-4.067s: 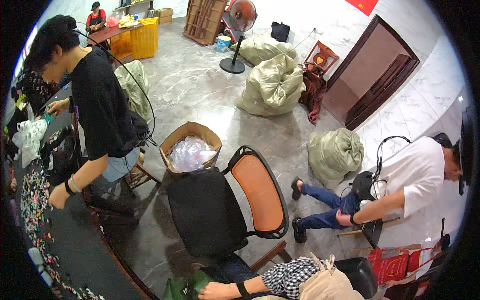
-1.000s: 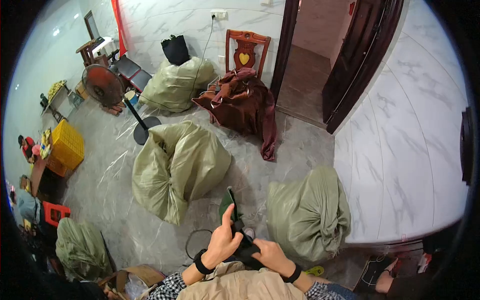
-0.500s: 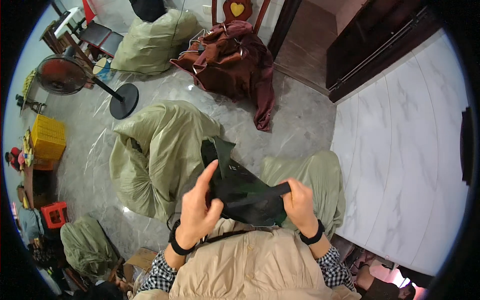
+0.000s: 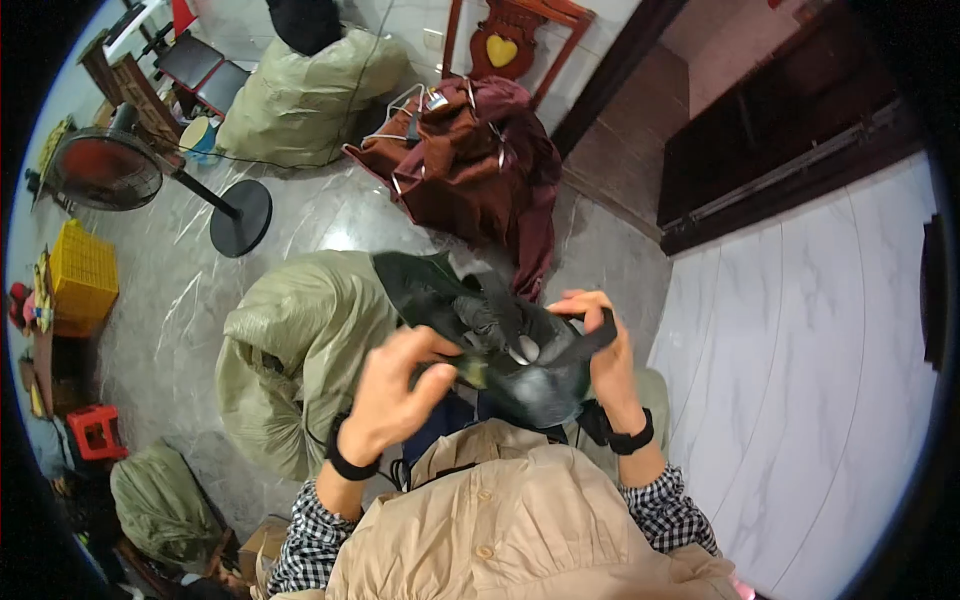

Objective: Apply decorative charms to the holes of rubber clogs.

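Note:
A black and dark green fabric piece with a wide strap [image 4: 510, 335] lies crumpled in front of my body, looking like a bag or garment; I cannot tell which. My left hand [image 4: 395, 390] is curled at its left edge, thumb and fingers closing on the cloth. Beside those fingertips shows a blurred yellowish spot. My right hand [image 4: 612, 365] holds the black strap at the right, the band looped over its fingers. A pale oval spot sits mid-fabric, and the lower part is smeared by motion. Behind it on the left bulges a pale green woven sack [image 4: 310, 350].
Maroon cloth [image 4: 470, 170] is heaped by a wooden chair [image 4: 500, 45]. A standing fan [image 4: 240, 215], another full sack [image 4: 310, 100], a yellow crate [image 4: 82, 275] and a red stool [image 4: 95, 432] stand left and back. A white marble-patterned surface [image 4: 790, 380] borders the right.
The fabric has spread open and moved slightly right and up. My right hand has risen with the strap, and my left index finger, pointing up before, is now bent toward the cloth.

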`<state>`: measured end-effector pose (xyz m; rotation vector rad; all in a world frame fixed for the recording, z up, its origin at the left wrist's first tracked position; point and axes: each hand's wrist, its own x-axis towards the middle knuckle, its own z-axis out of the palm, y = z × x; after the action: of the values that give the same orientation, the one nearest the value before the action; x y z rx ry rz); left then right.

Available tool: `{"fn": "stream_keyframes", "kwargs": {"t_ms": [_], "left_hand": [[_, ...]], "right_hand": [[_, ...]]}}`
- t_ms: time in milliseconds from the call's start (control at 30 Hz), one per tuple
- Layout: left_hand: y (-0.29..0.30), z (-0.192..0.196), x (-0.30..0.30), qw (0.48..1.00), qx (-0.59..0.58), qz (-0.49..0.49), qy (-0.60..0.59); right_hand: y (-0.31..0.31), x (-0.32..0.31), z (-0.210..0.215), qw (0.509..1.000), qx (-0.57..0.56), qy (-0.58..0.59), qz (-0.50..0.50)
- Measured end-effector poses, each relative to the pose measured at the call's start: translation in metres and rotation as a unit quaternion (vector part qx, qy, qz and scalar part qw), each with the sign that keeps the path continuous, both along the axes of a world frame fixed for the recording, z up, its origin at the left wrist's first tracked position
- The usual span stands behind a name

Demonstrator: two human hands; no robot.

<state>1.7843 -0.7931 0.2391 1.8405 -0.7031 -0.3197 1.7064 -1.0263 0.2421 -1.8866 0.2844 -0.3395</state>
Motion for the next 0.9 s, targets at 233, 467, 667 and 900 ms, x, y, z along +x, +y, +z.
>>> {"fn": "stream_keyframes", "kwargs": {"t_ms": [233,467,667,900], "left_hand": [[-0.107,-0.042,0.039,0.983,-0.089,-0.091,0.133],[-0.197,-0.083,0.145,0.969,0.066,-0.168,0.171],[-0.232,-0.089,0.3,0.968,-0.02,0.034,0.247],[-0.263,-0.267,0.449,0.886,0.36,0.29,-0.002]], "right_hand": [[-0.05,0.058,-0.042,0.962,-0.036,0.009,0.269],[-0.153,0.158,-0.111,0.966,-0.025,0.126,0.224],[-0.244,0.221,-0.121,0.932,0.014,0.337,0.129],[-0.328,0.286,-0.106,0.947,-0.089,0.307,0.019]]}}
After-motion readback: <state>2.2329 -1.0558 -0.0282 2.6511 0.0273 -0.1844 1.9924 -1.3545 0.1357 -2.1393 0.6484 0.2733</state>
